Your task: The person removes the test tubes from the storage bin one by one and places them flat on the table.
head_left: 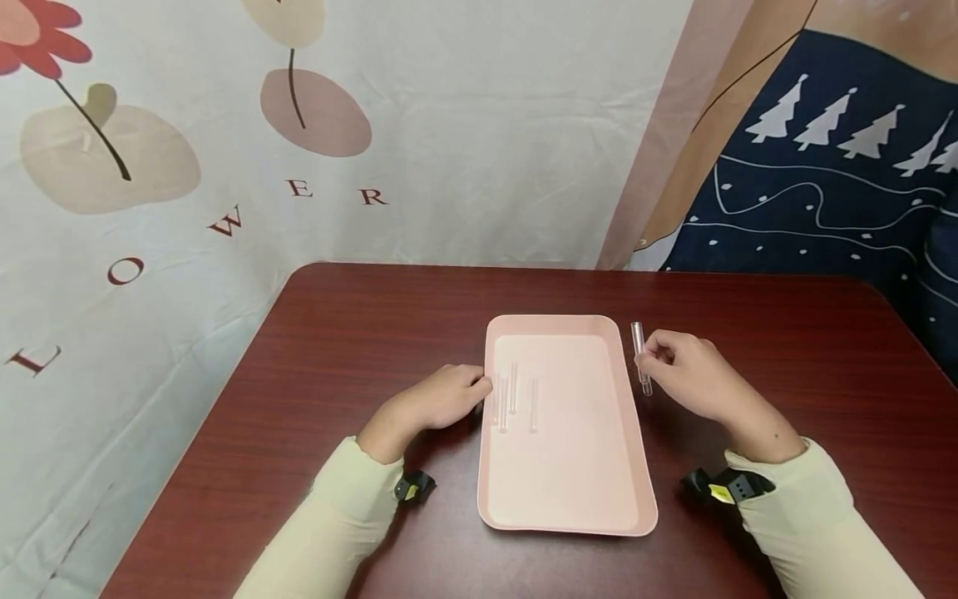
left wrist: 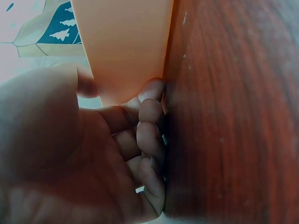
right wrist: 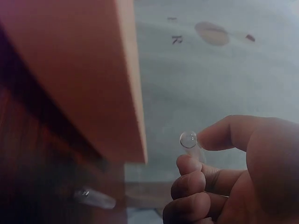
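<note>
A shallow pink tray (head_left: 576, 491) lies on the table, with several clear glass tubes (head_left: 534, 406) lying in its left part. My left hand (head_left: 446, 395) grips the tray's left edge. The thumb is at the rim and the curled fingers are against the outer wall in the left wrist view. Beside the right edge, my right hand (head_left: 692, 374) pinches a clear glass tube (right wrist: 188, 140) between thumb and fingers. Another glass tube (right wrist: 96, 198) lies on the table below that hand in the right wrist view.
The dark red wooden table (head_left: 359, 333) backs onto a pale printed curtain (head_left: 486, 166). A navy cloth with white trees (head_left: 816, 191) hangs at the right. A dark band sits on each wrist.
</note>
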`<state>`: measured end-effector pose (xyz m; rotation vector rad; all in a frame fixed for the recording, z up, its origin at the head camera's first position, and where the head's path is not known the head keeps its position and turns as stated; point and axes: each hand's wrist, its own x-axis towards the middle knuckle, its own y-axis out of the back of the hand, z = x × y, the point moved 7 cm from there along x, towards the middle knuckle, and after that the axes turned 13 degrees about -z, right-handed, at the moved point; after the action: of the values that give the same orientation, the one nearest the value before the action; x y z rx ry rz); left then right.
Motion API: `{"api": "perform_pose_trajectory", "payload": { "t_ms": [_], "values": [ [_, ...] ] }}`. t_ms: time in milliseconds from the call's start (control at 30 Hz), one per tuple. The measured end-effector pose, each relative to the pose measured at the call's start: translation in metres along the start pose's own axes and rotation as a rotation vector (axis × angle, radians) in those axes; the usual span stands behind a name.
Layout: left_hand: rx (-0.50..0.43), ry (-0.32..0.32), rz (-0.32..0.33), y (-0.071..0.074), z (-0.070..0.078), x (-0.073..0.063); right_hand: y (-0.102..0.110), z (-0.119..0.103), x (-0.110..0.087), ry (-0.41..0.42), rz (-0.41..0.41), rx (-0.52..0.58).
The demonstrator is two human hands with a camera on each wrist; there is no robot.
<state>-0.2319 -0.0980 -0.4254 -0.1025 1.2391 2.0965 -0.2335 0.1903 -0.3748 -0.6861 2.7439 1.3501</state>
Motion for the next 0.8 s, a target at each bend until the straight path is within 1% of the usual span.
{"api": "perform_pose_trajectory", "payload": {
  "t_ms": [133, 400, 800],
  "values": [
    [0.000, 0.000, 0.001, 0.000, -0.001, 0.000, -0.001, 0.010, 0.002, -0.031, -0.012, 0.002],
    [0.002, 0.011, -0.010, 0.000, -0.001, 0.000, -0.001, 0.023, 0.004, -0.064, -0.029, 0.007],
    [0.004, 0.002, -0.001, 0.001, 0.000, 0.000, -0.005, 0.042, 0.008, -0.112, -0.095, 0.033]
  ]
}}
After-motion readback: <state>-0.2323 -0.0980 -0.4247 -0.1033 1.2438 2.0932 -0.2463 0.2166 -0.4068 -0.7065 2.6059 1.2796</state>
